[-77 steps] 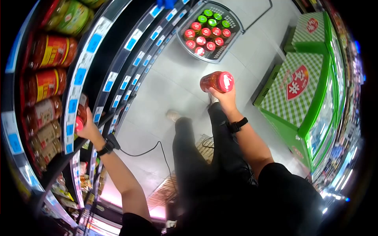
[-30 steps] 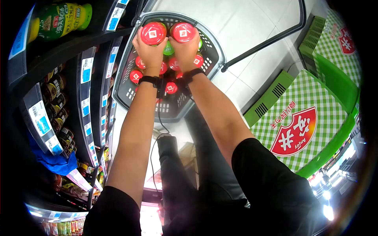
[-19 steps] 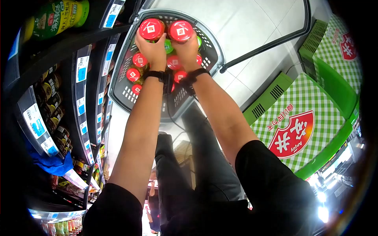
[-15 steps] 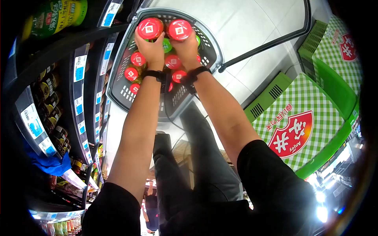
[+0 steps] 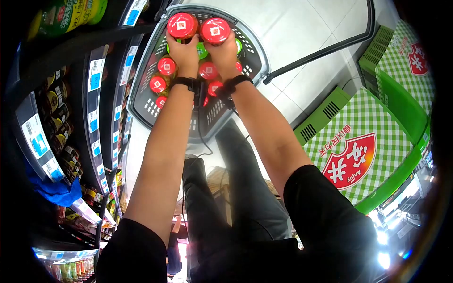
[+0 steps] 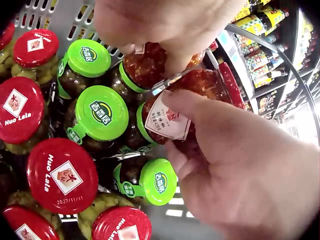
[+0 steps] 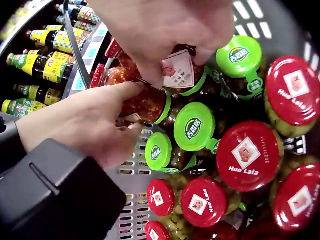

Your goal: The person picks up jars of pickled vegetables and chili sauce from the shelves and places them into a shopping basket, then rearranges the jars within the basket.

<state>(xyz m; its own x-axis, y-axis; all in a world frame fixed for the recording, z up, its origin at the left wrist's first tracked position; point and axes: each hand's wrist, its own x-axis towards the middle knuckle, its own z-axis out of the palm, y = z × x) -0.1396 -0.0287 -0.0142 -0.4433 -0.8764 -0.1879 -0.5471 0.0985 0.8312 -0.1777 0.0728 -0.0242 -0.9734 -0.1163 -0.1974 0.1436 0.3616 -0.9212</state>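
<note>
My left hand (image 5: 185, 57) grips one red-lidded jar (image 5: 182, 25) of red sauce, and my right hand (image 5: 223, 57) grips another (image 5: 215, 30). Both are side by side at the far end of a grey basket (image 5: 134, 109), lids facing the head camera. In the left wrist view, my left hand (image 6: 167, 27) is at the top, my right hand (image 6: 240, 165) at the right. Undersides of the held jars lie against green-lidded jars (image 6: 102, 113). The right wrist view has my left hand (image 7: 87, 122) at left and my right hand (image 7: 167, 32) above. Several red-lidded jars (image 7: 249, 156) stand upright in the basket.
Shelves with price labels (image 5: 96, 74) run along the left, with a blue cloth (image 5: 59, 191) hanging there. The basket's dark handle (image 5: 321, 51) extends right over the tiled floor. Green checkered freezers (image 5: 361, 141) stand at the right. A cable (image 5: 202, 137) hangs below my wrists.
Earlier, my left hand held a jar at the shelf and my right hand held one above the floor. Both moved over the basket; over the last half second they have barely shifted.
</note>
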